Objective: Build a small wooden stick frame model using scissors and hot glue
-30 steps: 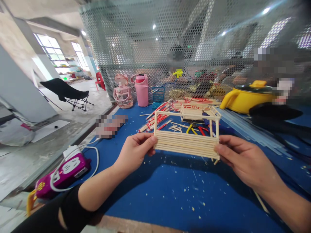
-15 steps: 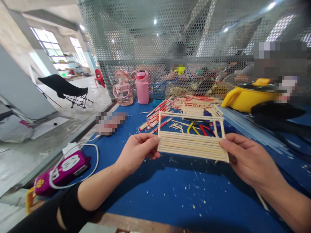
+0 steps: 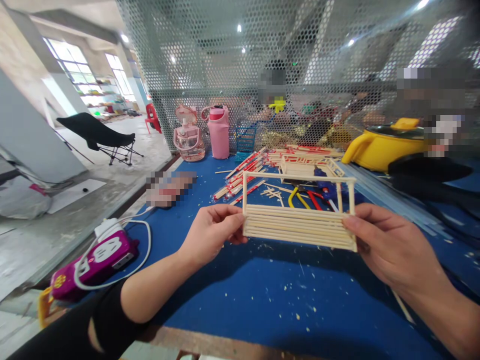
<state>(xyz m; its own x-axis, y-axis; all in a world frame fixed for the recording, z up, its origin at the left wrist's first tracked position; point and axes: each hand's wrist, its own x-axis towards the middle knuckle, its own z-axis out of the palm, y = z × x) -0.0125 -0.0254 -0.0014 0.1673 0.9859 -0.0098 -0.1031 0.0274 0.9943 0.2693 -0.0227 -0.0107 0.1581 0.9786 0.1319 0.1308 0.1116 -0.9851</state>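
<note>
Between my two hands, above the blue tabletop, is a small frame made of wooden sticks. Its lower front is a wall of stacked sticks, with an open frame above. My left hand pinches the left end of it between thumb and fingers. At the right end my right hand grips it the same way, its fingertips partly hidden behind. Beyond the frame lie yellow-handled pliers, a blue glue gun and some short cut sticks.
Packets of sticks in red and clear wrapping lie near another stick frame. A pink bottle, a clear pink jug and a yellow pot stand at the back. A purple power strip is at left, and people are behind the mesh.
The stick frame has turned slightly, so its upper edge now lies flatter and its right end sits a little farther right. Both hands keep their hold.
</note>
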